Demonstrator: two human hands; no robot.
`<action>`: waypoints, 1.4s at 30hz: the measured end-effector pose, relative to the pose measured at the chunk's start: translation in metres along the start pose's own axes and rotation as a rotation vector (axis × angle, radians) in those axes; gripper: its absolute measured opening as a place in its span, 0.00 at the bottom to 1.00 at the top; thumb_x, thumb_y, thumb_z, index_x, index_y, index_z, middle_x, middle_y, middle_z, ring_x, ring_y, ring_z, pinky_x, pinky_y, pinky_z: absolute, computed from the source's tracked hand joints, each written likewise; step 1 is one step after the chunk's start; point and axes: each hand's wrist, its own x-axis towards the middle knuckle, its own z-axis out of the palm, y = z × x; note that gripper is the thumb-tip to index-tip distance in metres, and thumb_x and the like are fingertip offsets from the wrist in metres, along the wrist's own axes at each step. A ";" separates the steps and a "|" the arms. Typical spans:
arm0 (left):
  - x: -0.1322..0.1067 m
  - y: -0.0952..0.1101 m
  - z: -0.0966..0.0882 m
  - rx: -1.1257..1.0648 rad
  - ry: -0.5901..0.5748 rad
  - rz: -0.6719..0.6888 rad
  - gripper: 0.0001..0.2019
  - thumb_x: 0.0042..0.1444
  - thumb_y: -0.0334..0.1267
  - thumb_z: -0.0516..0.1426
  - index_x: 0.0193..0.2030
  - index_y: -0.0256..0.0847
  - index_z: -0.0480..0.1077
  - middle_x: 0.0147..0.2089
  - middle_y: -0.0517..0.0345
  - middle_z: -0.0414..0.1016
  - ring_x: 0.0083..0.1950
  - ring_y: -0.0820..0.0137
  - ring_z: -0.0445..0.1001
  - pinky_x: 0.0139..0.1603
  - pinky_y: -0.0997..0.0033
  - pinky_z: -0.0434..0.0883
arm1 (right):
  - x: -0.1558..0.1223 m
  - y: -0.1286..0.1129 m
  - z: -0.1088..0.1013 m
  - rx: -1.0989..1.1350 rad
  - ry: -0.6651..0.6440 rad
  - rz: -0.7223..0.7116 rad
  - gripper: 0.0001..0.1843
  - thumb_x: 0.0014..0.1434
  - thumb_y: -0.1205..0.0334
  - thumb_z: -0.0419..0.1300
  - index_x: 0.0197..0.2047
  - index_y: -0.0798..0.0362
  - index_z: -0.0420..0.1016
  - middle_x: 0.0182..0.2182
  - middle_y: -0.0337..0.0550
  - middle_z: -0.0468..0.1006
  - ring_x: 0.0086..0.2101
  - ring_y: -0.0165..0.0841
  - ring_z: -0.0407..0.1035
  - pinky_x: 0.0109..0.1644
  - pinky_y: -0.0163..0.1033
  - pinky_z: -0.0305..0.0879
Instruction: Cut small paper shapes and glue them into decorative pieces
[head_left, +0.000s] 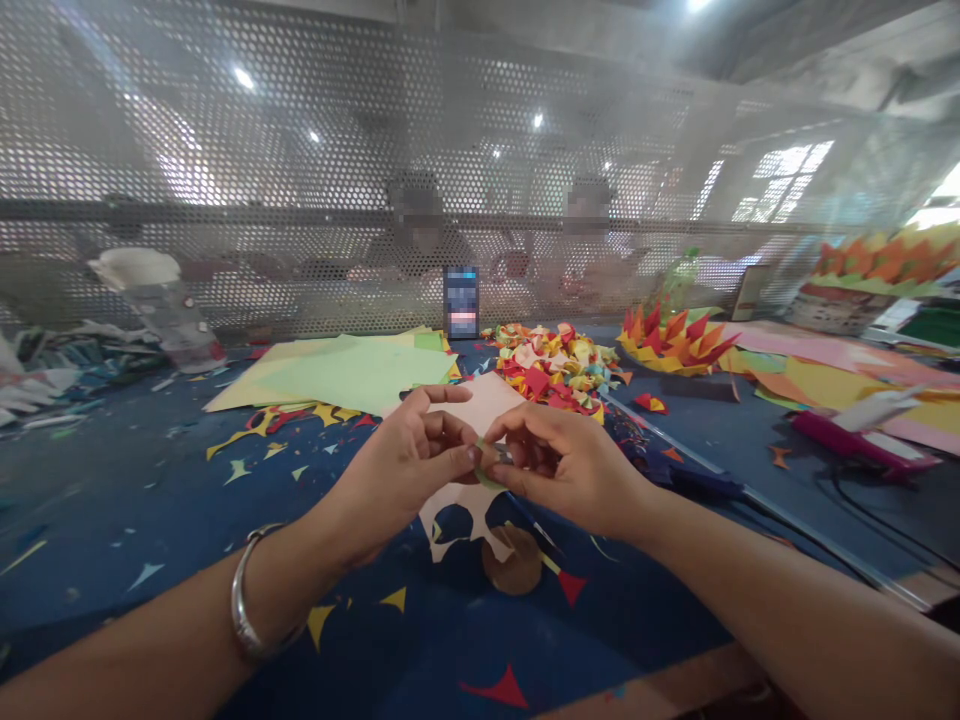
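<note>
My left hand and my right hand meet over the blue table, fingers pinched together on a small pale green paper piece. Beneath and behind them lies a pale pink paper sheet with cut-out shapes along its near edge. A round brown disc rests on the table just below the hands. A silver bangle circles my left wrist.
Yellow and green paper sheets lie at the back left, a heap of coloured scraps behind the hands, a spiked paper crown to the right. A perforated metal screen closes the back; people sit behind it. A pink tool lies right.
</note>
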 end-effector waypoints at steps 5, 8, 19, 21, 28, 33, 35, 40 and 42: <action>-0.001 0.000 0.001 -0.016 0.010 -0.007 0.24 0.54 0.34 0.63 0.55 0.42 0.59 0.34 0.63 0.71 0.36 0.72 0.73 0.40 0.69 0.72 | 0.000 0.000 0.000 -0.006 0.016 0.001 0.12 0.59 0.57 0.64 0.45 0.52 0.74 0.28 0.36 0.69 0.25 0.25 0.62 0.27 0.31 0.60; -0.001 -0.001 0.000 -0.027 0.003 0.004 0.24 0.55 0.35 0.63 0.55 0.42 0.59 0.35 0.63 0.70 0.36 0.73 0.73 0.40 0.70 0.72 | -0.001 -0.001 0.000 0.015 0.027 -0.006 0.12 0.59 0.57 0.63 0.45 0.53 0.74 0.27 0.36 0.69 0.24 0.24 0.61 0.26 0.31 0.59; 0.000 0.000 -0.002 0.024 -0.027 0.042 0.22 0.57 0.37 0.61 0.55 0.44 0.58 0.36 0.64 0.68 0.34 0.73 0.74 0.40 0.66 0.75 | 0.001 -0.003 -0.001 0.199 0.041 0.082 0.12 0.63 0.54 0.59 0.40 0.55 0.76 0.30 0.41 0.76 0.29 0.27 0.67 0.31 0.33 0.63; 0.000 -0.001 -0.002 0.041 -0.031 0.050 0.22 0.57 0.37 0.61 0.55 0.44 0.58 0.36 0.63 0.68 0.34 0.72 0.74 0.39 0.67 0.75 | 0.002 -0.003 -0.001 0.223 0.048 0.083 0.11 0.62 0.56 0.61 0.39 0.55 0.76 0.28 0.38 0.74 0.26 0.25 0.66 0.30 0.31 0.62; 0.002 0.000 -0.003 0.098 0.009 0.034 0.22 0.56 0.38 0.62 0.55 0.45 0.58 0.37 0.63 0.67 0.33 0.72 0.74 0.36 0.66 0.77 | 0.002 -0.006 0.000 0.215 0.082 0.066 0.08 0.62 0.60 0.60 0.37 0.56 0.75 0.25 0.34 0.72 0.18 0.19 0.60 0.21 0.28 0.56; 0.005 -0.004 -0.006 0.123 0.055 -0.026 0.23 0.55 0.40 0.62 0.54 0.44 0.59 0.38 0.62 0.67 0.34 0.70 0.76 0.36 0.64 0.77 | 0.001 -0.005 0.000 0.176 0.127 0.000 0.06 0.63 0.62 0.60 0.38 0.56 0.75 0.24 0.34 0.71 0.19 0.19 0.60 0.22 0.28 0.57; 0.006 -0.005 -0.006 0.116 0.061 -0.034 0.22 0.55 0.39 0.62 0.54 0.43 0.59 0.38 0.62 0.67 0.34 0.70 0.75 0.36 0.64 0.77 | 0.001 -0.003 0.000 0.153 0.120 -0.009 0.07 0.63 0.61 0.59 0.39 0.56 0.75 0.25 0.35 0.72 0.20 0.20 0.60 0.23 0.29 0.57; 0.001 -0.001 -0.001 0.008 0.029 -0.040 0.21 0.56 0.36 0.62 0.54 0.41 0.60 0.36 0.62 0.68 0.35 0.73 0.72 0.39 0.68 0.76 | 0.000 -0.001 0.001 0.073 0.084 -0.022 0.08 0.63 0.60 0.59 0.39 0.56 0.77 0.28 0.40 0.75 0.25 0.25 0.63 0.26 0.31 0.58; -0.001 0.002 0.001 -0.044 0.021 -0.059 0.20 0.57 0.35 0.62 0.53 0.39 0.61 0.35 0.61 0.69 0.36 0.74 0.71 0.41 0.69 0.76 | -0.001 -0.001 0.001 0.047 0.077 -0.034 0.08 0.63 0.60 0.59 0.38 0.55 0.77 0.28 0.39 0.75 0.24 0.24 0.62 0.25 0.31 0.57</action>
